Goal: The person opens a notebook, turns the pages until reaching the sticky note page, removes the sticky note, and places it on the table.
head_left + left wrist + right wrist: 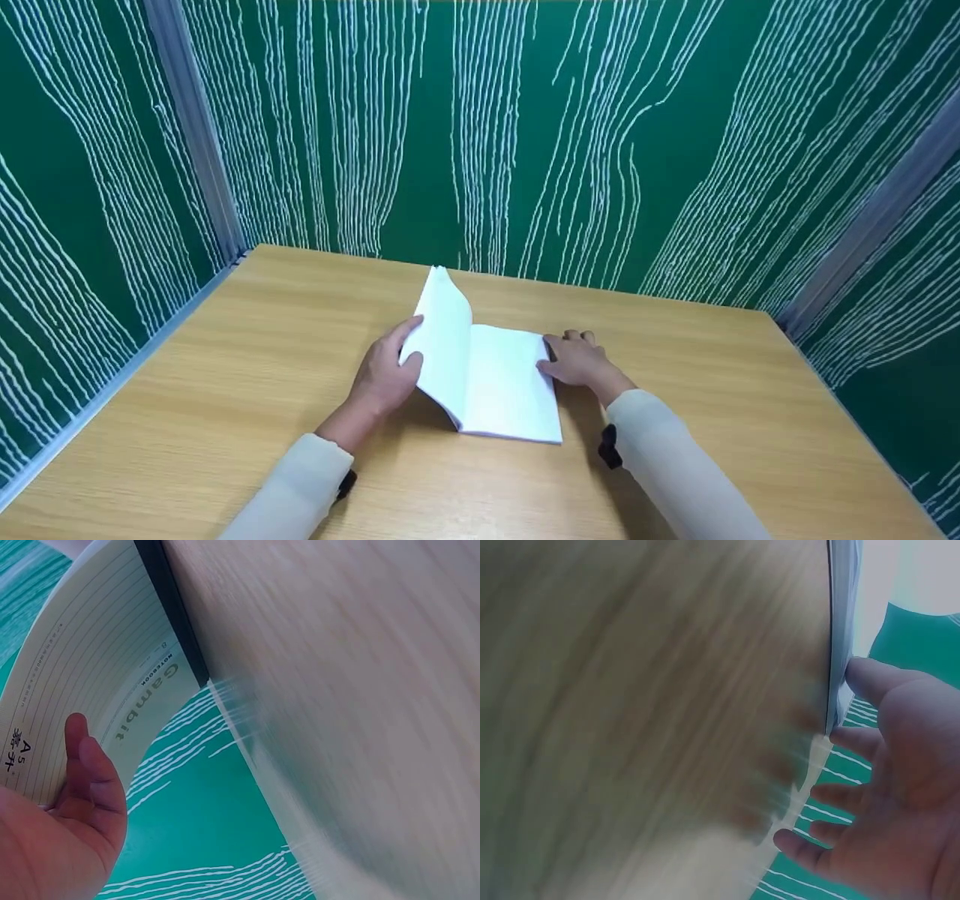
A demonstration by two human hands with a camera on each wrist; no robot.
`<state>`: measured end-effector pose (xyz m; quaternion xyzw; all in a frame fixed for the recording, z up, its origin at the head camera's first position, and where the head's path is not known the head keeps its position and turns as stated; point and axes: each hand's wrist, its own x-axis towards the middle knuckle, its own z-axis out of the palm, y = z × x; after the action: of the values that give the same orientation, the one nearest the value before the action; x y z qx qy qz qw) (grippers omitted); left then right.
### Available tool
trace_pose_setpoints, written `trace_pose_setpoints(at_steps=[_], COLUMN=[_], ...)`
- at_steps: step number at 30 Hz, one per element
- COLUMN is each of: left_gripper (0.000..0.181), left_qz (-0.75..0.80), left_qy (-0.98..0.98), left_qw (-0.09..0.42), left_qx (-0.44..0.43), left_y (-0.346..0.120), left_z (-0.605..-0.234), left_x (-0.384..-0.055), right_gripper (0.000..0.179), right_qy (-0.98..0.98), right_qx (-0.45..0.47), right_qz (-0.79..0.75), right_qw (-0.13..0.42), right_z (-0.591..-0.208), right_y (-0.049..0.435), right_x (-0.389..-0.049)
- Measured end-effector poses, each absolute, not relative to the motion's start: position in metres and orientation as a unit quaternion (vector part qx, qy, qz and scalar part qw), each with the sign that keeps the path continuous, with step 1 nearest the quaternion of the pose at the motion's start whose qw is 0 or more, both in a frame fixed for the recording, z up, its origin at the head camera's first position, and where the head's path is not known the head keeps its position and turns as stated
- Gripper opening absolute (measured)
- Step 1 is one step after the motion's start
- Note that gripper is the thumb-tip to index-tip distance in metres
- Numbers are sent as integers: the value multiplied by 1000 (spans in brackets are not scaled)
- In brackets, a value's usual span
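Notebook: lying spread near the middle of the tabletop (225,375), its right side (510,382) resting flat, its left part rising at a slant.
Left hand (386,375): gripping the raised part — thumb on the inner page, other fingers lying on the printed cover.
Right hand (581,362): touching the flat side's outer edge, fingers loosely spreading; their tips seem to be resting on the wood, though the wrist view is blurring there.
Room: wood is stretching wide to left and right, less deeply behind.
Barriers: green panels (427,150) are bounding the back and both sides — grey posts (191,127) marking corners.
Sleeves (679,465): flanking the near side.
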<state>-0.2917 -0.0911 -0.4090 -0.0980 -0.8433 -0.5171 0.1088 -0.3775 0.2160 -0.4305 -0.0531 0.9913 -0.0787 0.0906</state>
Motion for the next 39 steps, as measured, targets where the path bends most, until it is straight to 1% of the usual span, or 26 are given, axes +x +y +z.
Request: trace_pose_setpoints(at_steps=[5, 9, 14, 18, 24, 28, 34, 39], left_gripper=[53, 53, 53, 54, 54, 54, 53, 53], left_qz=[-514, -516, -517, -519, -517, -523, -522, -524], left_qy=[-847, -847, -847, -846, -846, -841, -842, -842], left_qw=[101, 96, 93, 91, 94, 96, 96, 93], left_qx=[-87, -86, -83, -83, -89, -95, -95, -91], left_y=[-91, -91, -91, -90, -91, -91, -90, -89], left_z=[-409, -408, -408, -407, -409, -410, -410, -410], left_x=[-292, -291, -291, -290, -291, -291, -291, -291], right_gripper=[65, 63, 59, 55, 44, 37, 38, 37], right_qy=[990, 991, 993, 991, 985, 978, 964, 959], right_qx=[-45, -49, -65, -65, -80, -93, -91, -93], right_qz=[-93, -91, -82, -111, -154, -188, -251, -265], right_qw=[96, 89, 57, 30, 9, 9, 13, 22], right_z=[-431, -433, -432, -431, -432, -431, -427, -426], right_y=[215, 214, 214, 215, 217, 218, 219, 219], right_x=[-376, -377, -380, -380, -378, -377, -377, -376])
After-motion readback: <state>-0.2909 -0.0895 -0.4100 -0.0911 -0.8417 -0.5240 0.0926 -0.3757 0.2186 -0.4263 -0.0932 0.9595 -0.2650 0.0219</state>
